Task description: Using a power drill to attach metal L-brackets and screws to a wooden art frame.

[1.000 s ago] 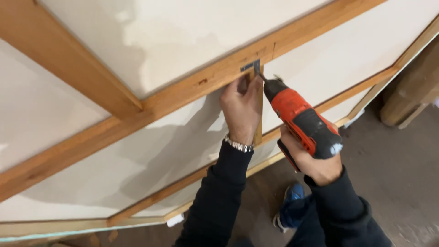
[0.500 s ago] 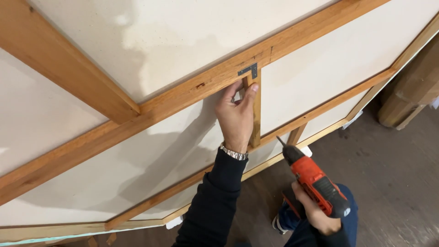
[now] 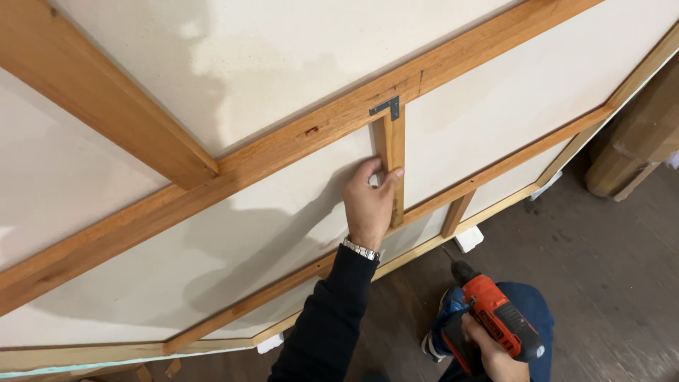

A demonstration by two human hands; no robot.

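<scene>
A: Since the big frame (image 3: 297, 134) is leaning up w/ its pale panel (image 3: 318, 56) facing us, how far along does it look?

B: Most of it reads as built, imo. Long cross rail runs corner to corner, lower rail (image 3: 495, 170) below it. Short upright strip (image 3: 393, 163) sits between them, w/ a small metal corner bracket (image 3: 387, 107) at its top joining it to the long rail. Can't tell how many screws are in. Bottom end of the strip shows no bracket, so that joint looks left to do.

A: Hands?

B: Left hand (image 3: 369, 201) is up on the strip, thumb and fingers pinching its edge, steadying it. Right hand (image 3: 488, 346) is down low, clenched round the grip of the red-and-black drill (image 3: 495, 315), bit pointing up, well apart from the frame.

A: Room to move?

B: Plenty btw drill and frame; dark floor (image 3: 601, 283) is open on the right. Edges to mind: white foam blocks (image 3: 468, 239) under the bottom rail, wooden post (image 3: 636, 148) at far right, person's knee and shoe (image 3: 438, 332) just beside the drill.
</scene>
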